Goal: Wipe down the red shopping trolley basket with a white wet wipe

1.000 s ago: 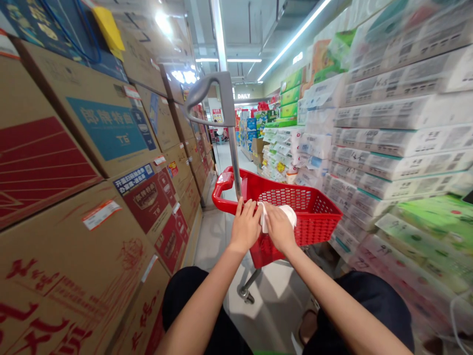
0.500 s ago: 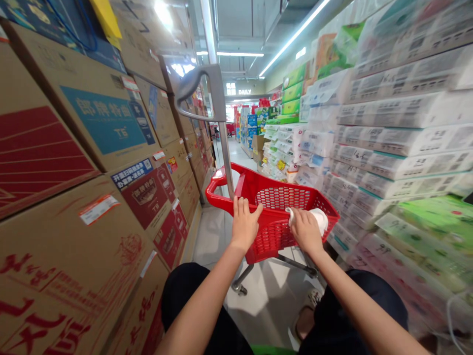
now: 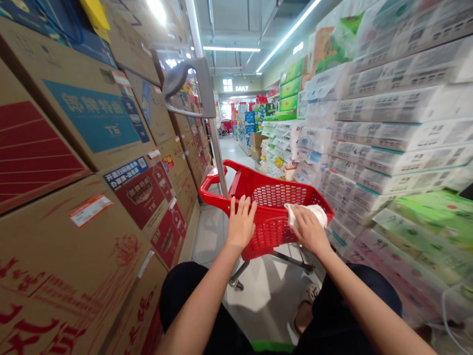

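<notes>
A red plastic shopping cart basket [image 3: 264, 239] with a honeycomb of holes stands before my knees on grey legs with casters. My left hand [image 3: 240, 222] lies with outstretched fingers on the basket's near rim, close to the upright metal pole [image 3: 219, 158]. Farther right along that rim, my right hand [image 3: 309, 228] is bent over a white cloth [image 3: 317, 213] and presses it on the edge. Part of the cloth is hidden under the palm. A grey handle [image 3: 195, 88] tops the pole, left of the basket.
Stacked cardboard cartons [image 3: 99, 113] form a wall close on the left. On the right rise piles of plastic-wrapped paper packs [image 3: 391, 133], with green packs [image 3: 436, 217] lower down. Pale floor tiles [image 3: 231, 148] run ahead down the aisle.
The view has shifted slightly, so the cart and cartons sit a little farther left. My right hand has flattened somewhat over the cloth; my left hand stays on the rim, its fingers closer together.
</notes>
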Motion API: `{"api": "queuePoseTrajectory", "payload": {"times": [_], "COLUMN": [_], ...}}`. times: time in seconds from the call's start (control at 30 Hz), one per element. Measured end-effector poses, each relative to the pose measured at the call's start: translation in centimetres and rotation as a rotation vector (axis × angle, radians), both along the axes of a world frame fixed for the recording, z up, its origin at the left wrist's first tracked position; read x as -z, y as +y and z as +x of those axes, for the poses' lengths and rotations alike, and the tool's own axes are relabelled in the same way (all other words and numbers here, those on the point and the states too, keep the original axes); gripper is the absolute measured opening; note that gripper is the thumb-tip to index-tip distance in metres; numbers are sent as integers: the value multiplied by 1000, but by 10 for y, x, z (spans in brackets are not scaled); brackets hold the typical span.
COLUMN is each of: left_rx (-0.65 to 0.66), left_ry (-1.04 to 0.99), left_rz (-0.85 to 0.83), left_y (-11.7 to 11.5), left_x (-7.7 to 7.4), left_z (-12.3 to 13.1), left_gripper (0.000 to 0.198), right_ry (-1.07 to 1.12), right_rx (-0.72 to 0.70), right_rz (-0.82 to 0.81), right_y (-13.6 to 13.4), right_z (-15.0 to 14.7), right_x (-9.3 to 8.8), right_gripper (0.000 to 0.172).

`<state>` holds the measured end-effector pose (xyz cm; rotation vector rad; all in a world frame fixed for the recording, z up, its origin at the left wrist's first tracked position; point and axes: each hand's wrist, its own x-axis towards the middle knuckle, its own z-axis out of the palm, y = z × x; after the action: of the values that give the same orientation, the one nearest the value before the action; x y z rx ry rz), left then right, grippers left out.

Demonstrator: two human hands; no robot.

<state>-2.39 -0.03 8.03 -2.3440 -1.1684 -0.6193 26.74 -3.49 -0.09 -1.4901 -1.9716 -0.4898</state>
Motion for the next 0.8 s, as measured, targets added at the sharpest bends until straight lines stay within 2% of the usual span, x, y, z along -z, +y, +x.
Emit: {"api": "queuePoseTrajectory", "payload": {"times": [0.07, 0.13, 0.23, 0.33, 0.4, 0.43, 0.53, 0.63, 0.7, 0.8], "left_rx": [0, -1, -11, -21, -26, -27, -22, -5, -9, -27], "left_ry": [-11, -17, -8, 6, 14, 17, 17, -25, -80, -126], "left_rz": [-7, -19, -38, -49, -56, -60, -67, -75, -85, -113], "left_y": [0, -1, -4, -6, -7, -7, -3, 2, 5, 6], "left_x": [-1, -1, -3, -4, -5, -5, -4, -2, 0, 8], "left_z": [1, 5, 11, 16, 17, 16, 10, 1, -1, 8], "left_gripper": [69, 69, 70, 76, 79, 79, 76, 76, 75, 72], "right_ry": [4, 27, 56, 51, 39, 22, -38, -52, -56, -52], "right_rx": [81, 159, 183, 78, 19, -7, -24, 100, 169, 258], "right_rz": [11, 30, 53, 65, 62, 49, -6, -28, -39, -38], "right_y": [-4, -4, 2, 10, 12, 13, 9, 1, -5, -11], "right_z": [22, 22, -18, -71, -87, -86, -45, 19, 50, 58], "right_x": [6, 6, -3, -16, -22, -24, -20, -9, -2, 4], "right_gripper": [70, 67, 64, 66, 65, 63, 57, 50, 47, 45]}}
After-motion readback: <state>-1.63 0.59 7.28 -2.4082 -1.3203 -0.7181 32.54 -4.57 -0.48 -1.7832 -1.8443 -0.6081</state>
